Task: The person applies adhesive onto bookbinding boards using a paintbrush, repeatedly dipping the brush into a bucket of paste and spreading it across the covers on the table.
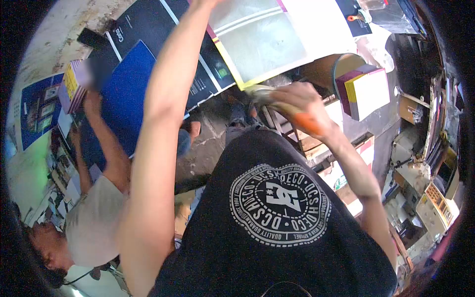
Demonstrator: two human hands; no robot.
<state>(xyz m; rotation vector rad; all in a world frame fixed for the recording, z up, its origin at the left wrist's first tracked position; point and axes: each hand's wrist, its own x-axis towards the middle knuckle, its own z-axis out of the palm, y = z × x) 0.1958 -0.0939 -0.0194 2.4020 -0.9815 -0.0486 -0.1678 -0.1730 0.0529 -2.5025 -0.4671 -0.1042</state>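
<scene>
My right hand (297,101) is closed around a brush with an orange handle (308,123), smeared by motion. Its blurred bristle end (257,93) is at the near corner of a grey sheet with yellow and maroon edges (262,44). My left arm stretches across the table to the far side. Only the base of my left hand (204,3) shows at the top edge; its fingers are out of view. White paper (321,29) lies right of the grey sheet, and dark printed board (143,24) lies left of it.
At left, a co-worker (94,218) reaches over a blue board (123,94) near a stack of yellow and purple booklets (74,86). More booklets (363,91) stand at right beside a round-ended brown object (329,67). Another brush (358,19) lies at top right.
</scene>
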